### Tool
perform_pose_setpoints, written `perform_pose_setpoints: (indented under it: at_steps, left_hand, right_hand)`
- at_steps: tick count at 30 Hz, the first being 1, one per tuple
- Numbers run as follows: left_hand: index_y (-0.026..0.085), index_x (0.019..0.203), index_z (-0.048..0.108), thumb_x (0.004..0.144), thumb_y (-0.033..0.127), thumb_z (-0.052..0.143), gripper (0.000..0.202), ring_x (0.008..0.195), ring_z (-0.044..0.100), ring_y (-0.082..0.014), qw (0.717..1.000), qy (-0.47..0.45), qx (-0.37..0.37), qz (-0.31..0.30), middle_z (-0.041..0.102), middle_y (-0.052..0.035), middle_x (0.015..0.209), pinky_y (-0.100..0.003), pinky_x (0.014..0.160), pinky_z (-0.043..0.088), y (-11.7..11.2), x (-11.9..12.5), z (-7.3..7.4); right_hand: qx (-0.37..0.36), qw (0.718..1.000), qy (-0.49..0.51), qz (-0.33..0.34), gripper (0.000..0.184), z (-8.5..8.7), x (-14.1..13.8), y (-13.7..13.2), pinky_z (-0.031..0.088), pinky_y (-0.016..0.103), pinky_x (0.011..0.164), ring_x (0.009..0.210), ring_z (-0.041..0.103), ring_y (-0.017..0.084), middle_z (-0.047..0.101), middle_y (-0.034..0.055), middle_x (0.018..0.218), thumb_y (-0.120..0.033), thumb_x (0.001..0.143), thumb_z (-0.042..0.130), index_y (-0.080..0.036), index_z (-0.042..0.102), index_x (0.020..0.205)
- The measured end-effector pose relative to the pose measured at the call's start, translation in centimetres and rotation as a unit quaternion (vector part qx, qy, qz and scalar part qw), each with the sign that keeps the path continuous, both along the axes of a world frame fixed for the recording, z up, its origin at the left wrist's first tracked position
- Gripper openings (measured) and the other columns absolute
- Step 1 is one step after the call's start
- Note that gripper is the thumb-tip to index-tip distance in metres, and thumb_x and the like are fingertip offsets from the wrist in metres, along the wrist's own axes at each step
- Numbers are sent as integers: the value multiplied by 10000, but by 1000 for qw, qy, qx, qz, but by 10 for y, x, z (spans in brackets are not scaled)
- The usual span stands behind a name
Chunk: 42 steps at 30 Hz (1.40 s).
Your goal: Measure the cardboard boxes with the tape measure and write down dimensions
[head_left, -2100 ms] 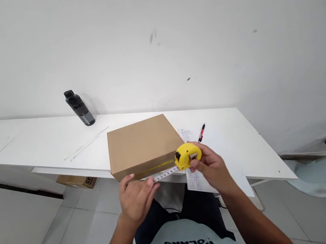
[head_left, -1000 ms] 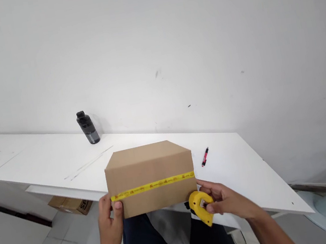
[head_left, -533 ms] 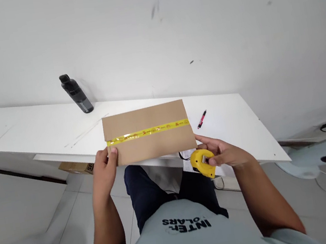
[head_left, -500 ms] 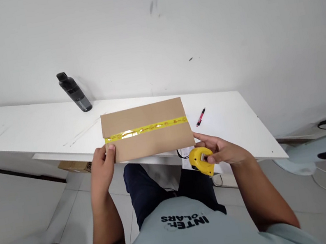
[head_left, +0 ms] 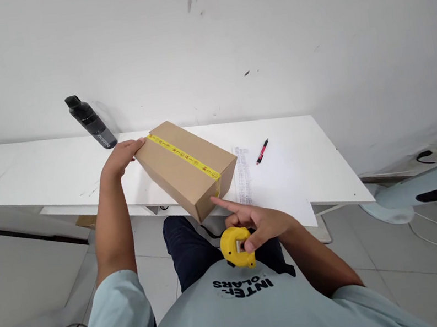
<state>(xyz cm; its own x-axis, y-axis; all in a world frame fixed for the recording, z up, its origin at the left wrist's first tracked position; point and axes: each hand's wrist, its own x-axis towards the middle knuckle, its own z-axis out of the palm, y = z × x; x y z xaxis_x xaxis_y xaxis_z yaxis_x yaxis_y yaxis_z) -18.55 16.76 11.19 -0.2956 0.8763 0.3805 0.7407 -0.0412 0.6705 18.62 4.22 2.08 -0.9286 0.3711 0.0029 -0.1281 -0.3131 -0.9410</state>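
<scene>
While right hand (head_left: 260,223) grips tape measure (head_left: 236,247), left hand (head_left: 120,156) touches box (head_left: 186,169).

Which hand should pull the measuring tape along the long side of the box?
Probably the left hand: it's free and already rests on the cardboard box's far corner. The right hand is busy gripping the yellow tape measure, one finger touching the near corner.

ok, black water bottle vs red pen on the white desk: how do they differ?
The black water bottle stands upright by the wall, left of the brown cardboard box; the red pen lies flat, right of the box. The bottle is far bulkier, the pen thin. Both rest on the white desk, and neither hand touches them.
</scene>
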Motion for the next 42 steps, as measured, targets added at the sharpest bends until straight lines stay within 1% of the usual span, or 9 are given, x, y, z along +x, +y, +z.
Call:
perform_pose_setpoints:
  at_steps: [3, 7, 10, 13, 24, 27, 31, 36, 42]
  left_hand:
    - [52, 986, 629, 1050, 619, 256, 682, 1092, 669, -259, 994, -30, 80, 64, 679, -127, 1113, -442, 910, 509, -4, 15, -6]
    - [143, 1095, 595, 1100, 604, 125, 658, 1076, 675, -235, 964, -23, 231, 131, 682, -126, 1101, -480, 976, 530, -98, 55, -54]
    - [228, 977, 644, 1009, 786, 253, 682, 938, 719, -230, 965, 105, 234, -63, 712, -85, 904, -446, 914, 574, -182, 93, -101]
    - [268, 961, 670, 948, 707, 576, 449, 792, 707, -182, 923, 209, 220, -237, 721, -30, 823, -379, 864, 579, -222, 119, -125]
    - [261, 1122, 650, 987, 242, 580, 153, 801, 710, -157, 899, 272, 323, -111, 768, -42, 952, -346, 855, 571, -223, 97, -86]
    - [247, 1031, 630, 1009, 364, 562, 137, 871, 708, -187, 899, 269, 346, -12, 729, -70, 962, -364, 830, 573, -208, 75, -86]
    - [230, 1050, 597, 1016, 400, 541, 183, 928, 705, -198, 909, 227, 348, 44, 709, -111, 1069, -366, 813, 581, -175, 55, -89]
    - [263, 1202, 649, 923, 105, 641, 321, 929, 703, -173, 886, 275, 363, -88, 728, -108, 1211, -324, 847, 538, -151, 58, -90]
    - [262, 1301, 703, 990, 185, 573, 346, 1007, 709, -202, 910, 232, 334, -79, 723, -118, 1231, -340, 889, 552, -157, 70, -91]
  right_hand:
    - [8, 1000, 12, -28, 1246, -7, -9, -8, 501, 208, 741, 733, 599, 76, 613, -75, 845, -284, 731, 948, -330, 162, 1696]
    - [-33, 984, 34, -169, 805, -8, -6, -18, 552, 241, 750, 807, 648, 116, 719, 13, 993, -385, 761, 925, -295, 606, 1495]
    - [-71, 958, 20, -275, 711, -2, -7, -22, 570, 256, 676, 791, 655, 146, 737, 42, 1012, -520, 709, 933, -263, 733, 1341]
    - [-59, 952, -8, -299, 873, 3, -21, -24, 553, 260, 585, 691, 614, 139, 726, 35, 954, -616, 625, 946, -257, 698, 1382]
    - [23, 923, 1, -385, 762, 1, -43, -22, 541, 300, 555, 642, 607, 155, 675, 7, 913, -613, 565, 972, -308, 584, 1146]
    - [86, 861, 60, -497, 727, 6, -22, 12, 502, 285, 533, 577, 554, 138, 610, -25, 807, -657, 595, 937, -327, 580, 1136]
    - [177, 740, 161, -629, 550, 14, 6, 72, 538, 296, 641, 820, 633, 178, 644, 33, 1067, -649, 739, 819, -350, 632, 1162]
    - [150, 762, 148, -612, 503, 3, 8, 117, 576, 346, 950, 1127, 671, 166, 658, 5, 1301, -563, 841, 756, -400, 647, 1304]
    - [136, 796, 126, -577, 595, -15, -15, 116, 570, 385, 1056, 1223, 676, 194, 688, 11, 1355, -621, 844, 762, -403, 629, 1382]
